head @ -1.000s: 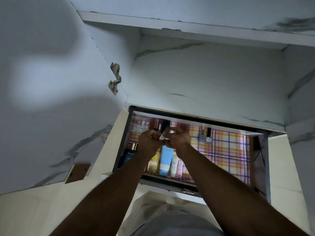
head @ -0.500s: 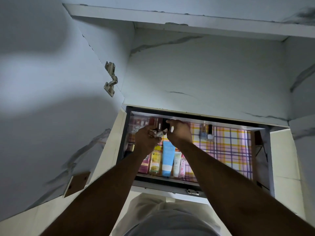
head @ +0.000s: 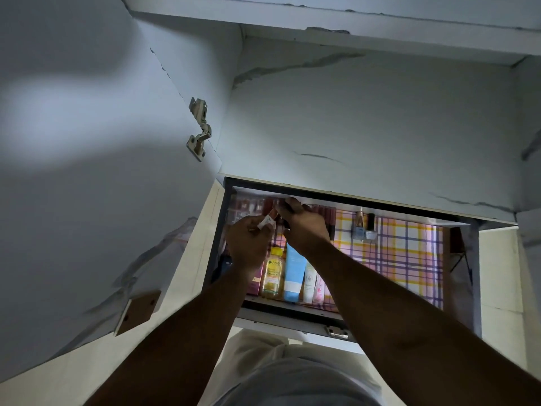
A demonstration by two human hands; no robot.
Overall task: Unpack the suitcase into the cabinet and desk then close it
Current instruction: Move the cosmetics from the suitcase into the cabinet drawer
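Note:
An open drawer (head: 292,309) lined with checked paper (head: 404,253) holds cosmetics. A yellow bottle (head: 273,273), a blue tube (head: 294,273), a white tube (head: 309,281) and a pink tube (head: 319,285) lie side by side at the front left. Small reddish tubes (head: 248,205) line the back left. My left hand (head: 248,247) grips a few small tubes (head: 265,221), one white-tipped, above the left part. My right hand (head: 306,228) reaches to the back row, fingers curled round a small dark tube (head: 288,213).
Two small bottles (head: 364,227) stand at the drawer's back middle; bare liner fills the right half. An open cabinet door (head: 87,186) with a metal hinge (head: 200,128) stands at the left. The marbled cabinet front (head: 366,127) rises above the drawer.
My right hand has left the bunch in my left hand and moved up to the back row of the drawer. My left hand keeps its hold on the small tubes.

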